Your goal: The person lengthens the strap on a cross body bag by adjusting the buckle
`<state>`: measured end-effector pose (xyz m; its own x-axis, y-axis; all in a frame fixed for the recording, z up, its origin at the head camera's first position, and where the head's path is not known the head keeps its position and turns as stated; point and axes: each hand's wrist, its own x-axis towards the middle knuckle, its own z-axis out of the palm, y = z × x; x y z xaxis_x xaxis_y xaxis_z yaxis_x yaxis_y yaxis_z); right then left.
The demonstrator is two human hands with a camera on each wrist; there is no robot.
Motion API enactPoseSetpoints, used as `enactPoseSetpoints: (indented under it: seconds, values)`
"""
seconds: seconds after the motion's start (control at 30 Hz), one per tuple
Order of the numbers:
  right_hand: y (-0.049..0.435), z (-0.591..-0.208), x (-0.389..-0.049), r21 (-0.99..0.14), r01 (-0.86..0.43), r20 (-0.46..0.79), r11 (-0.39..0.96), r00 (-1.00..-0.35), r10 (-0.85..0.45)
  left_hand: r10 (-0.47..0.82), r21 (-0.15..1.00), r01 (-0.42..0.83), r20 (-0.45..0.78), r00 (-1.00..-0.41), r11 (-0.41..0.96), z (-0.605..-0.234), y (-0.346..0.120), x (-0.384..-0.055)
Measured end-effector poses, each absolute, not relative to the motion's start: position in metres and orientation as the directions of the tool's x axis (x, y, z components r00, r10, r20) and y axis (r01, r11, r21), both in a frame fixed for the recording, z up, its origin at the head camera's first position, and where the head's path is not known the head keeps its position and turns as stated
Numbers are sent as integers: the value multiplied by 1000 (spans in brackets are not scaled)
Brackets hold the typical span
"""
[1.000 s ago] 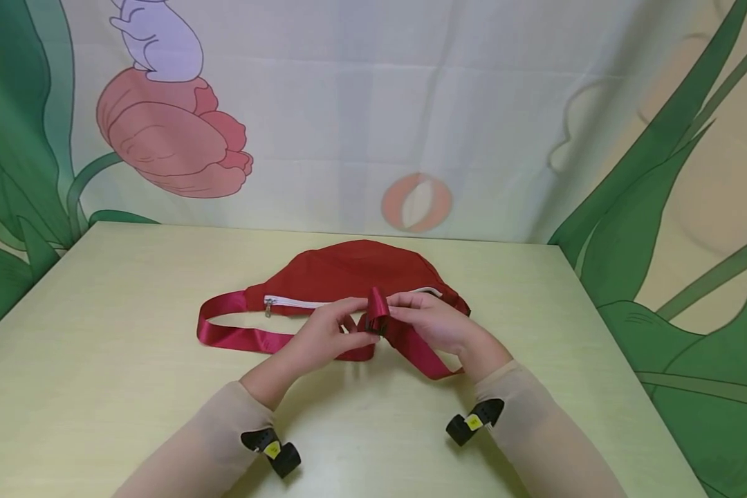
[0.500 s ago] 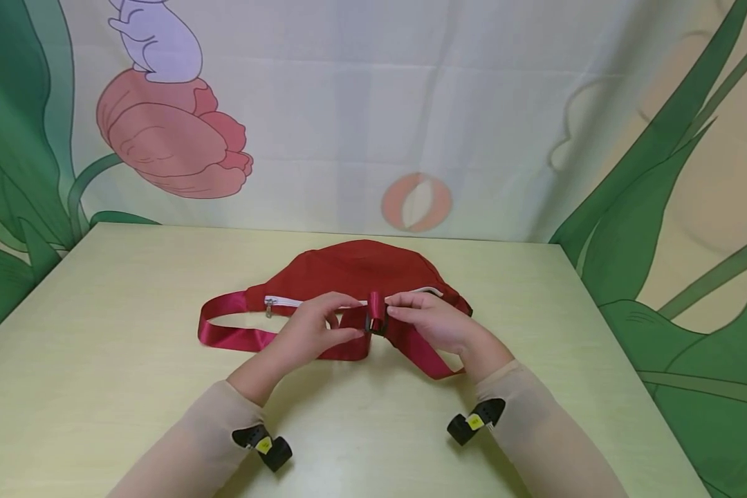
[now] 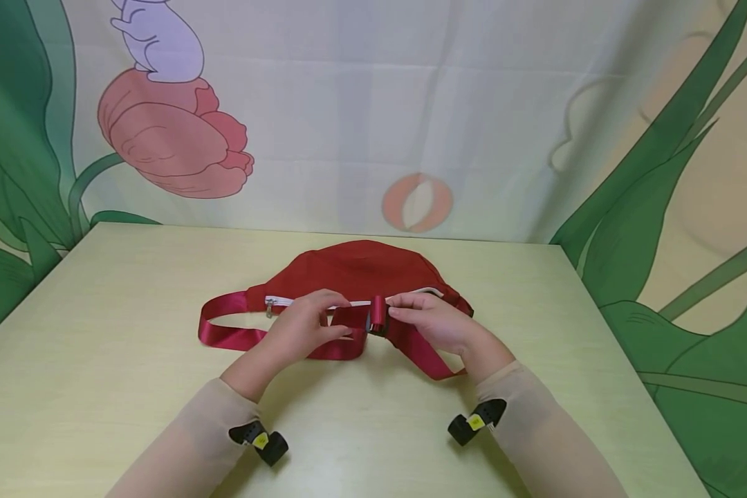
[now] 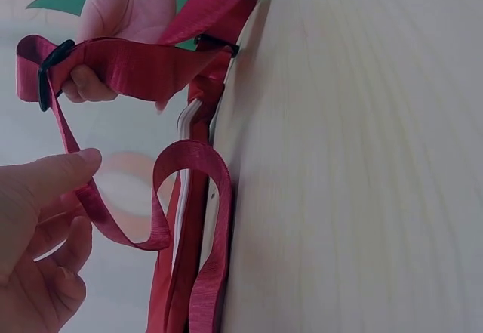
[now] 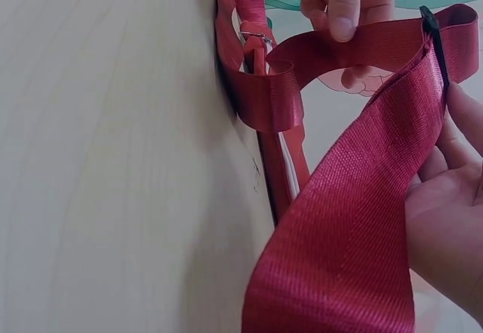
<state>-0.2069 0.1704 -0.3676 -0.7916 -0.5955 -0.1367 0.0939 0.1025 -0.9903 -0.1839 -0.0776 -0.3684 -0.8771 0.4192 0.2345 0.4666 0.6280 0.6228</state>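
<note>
A red waist bag (image 3: 361, 266) lies on the table, its white zipper (image 3: 280, 301) facing me. Its shiny crimson strap (image 3: 227, 339) loops out in front. My left hand (image 3: 299, 328) pinches this strap between thumb and fingers, left of a black slide buckle (image 5: 436, 42). At the buckle's right side, my right hand (image 3: 438, 321) pinches its edge with fingertips and thumb. A small strap loop (image 3: 377, 312) stands up through the buckle. From the buckle, the strap's wide part slants down past my right hand, as the right wrist view shows.
The pale wooden table (image 3: 131, 387) extends around the bag. Behind it hangs a printed cloth (image 3: 492, 138) with leaves and a flower. A second black fitting (image 4: 219, 44) joins the strap near the bag's end. Small black cameras (image 3: 270, 446) sit on both sleeves.
My left hand has moved left, away from the buckle, drawing out a length of strap. The standing loop has become a little shorter. My right hand has stayed nearly still.
</note>
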Motion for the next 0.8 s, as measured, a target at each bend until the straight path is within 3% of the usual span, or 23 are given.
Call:
enactPoseSetpoints:
  seconds: [0.33, 0.63, 0.8]
  values:
    - [171, -363, -205, -990, 88, -139, 114, -801, -583, 395, 598, 428, 194, -898, 678, -370, -78, -185]
    - [169, -365, -206, -989, 83, -139, 119, -785, -603, 555, 702, 589, 325, -765, 400, -361, -63, -178]
    - [168, -364, -205, -989, 87, -142, 119, -779, -611, 533, 775, 527, 299, -791, 348, -361, -60, -178]
